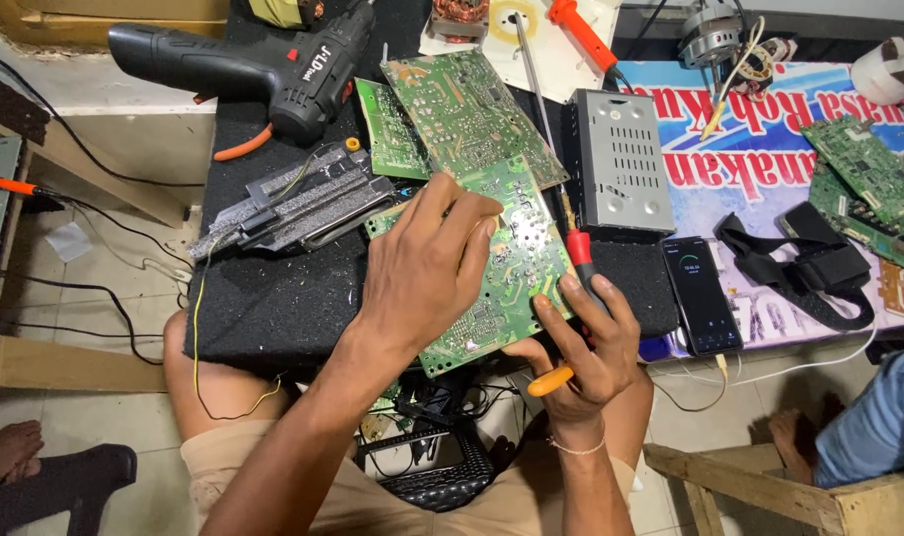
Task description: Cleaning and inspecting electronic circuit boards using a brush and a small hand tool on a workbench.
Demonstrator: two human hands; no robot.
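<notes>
Head cam, workbench: left hand lies spread, fingers pressing a green circuit board flat on the black foam mat at the near-centre of the bench. Right hand grips the board's near-right edge along w/ an orange-handled tool. A red-handled screwdriver runs far to near beside it. Black drill far left, phone right. Best practice, by judgement: keep the board pinned flat, thumb clear of solder joints.

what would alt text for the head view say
Seen from above, a left hand presses flat on a green circuit board on a black mat, while the right hand grips the board's edge and holds a red-handled tool. A black drill lies behind.
</notes>
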